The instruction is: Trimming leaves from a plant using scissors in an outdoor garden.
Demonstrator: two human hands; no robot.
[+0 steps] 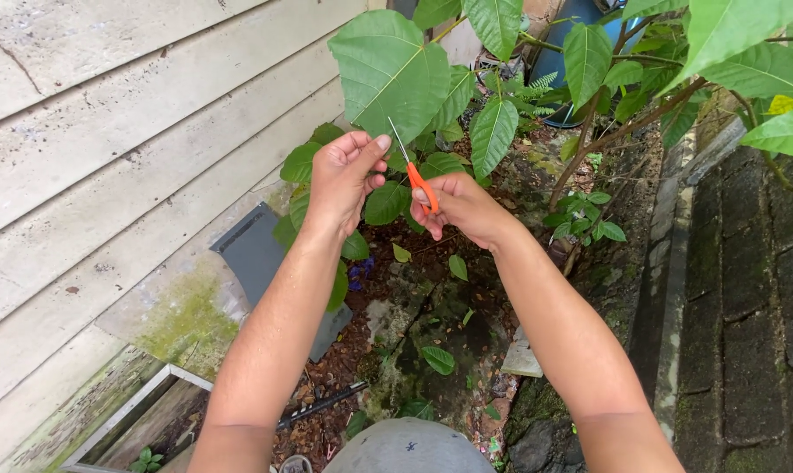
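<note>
Both hands are up in front of me in the head view. My right hand (462,206) is closed around the orange plastic handles of a small pair of scissors (414,175), whose thin metal blades point up and to the left, toward the stalk of a large green heart-shaped leaf (387,74). My left hand (344,175) is curled, thumb and forefinger pinched together just below that leaf, right beside the blade tips; I cannot tell whether they hold the stalk itself. Smaller green leaves of the same plant hang around and below the hands. On the left runs a weathered pale wooden plank wall (107,131), with a grey flat slab (256,254) leaning at its foot. Below lies dark, mossy ground (431,333) scattered with fallen leaves, and on the right a moss-stained brick edging (747,289).
</note>
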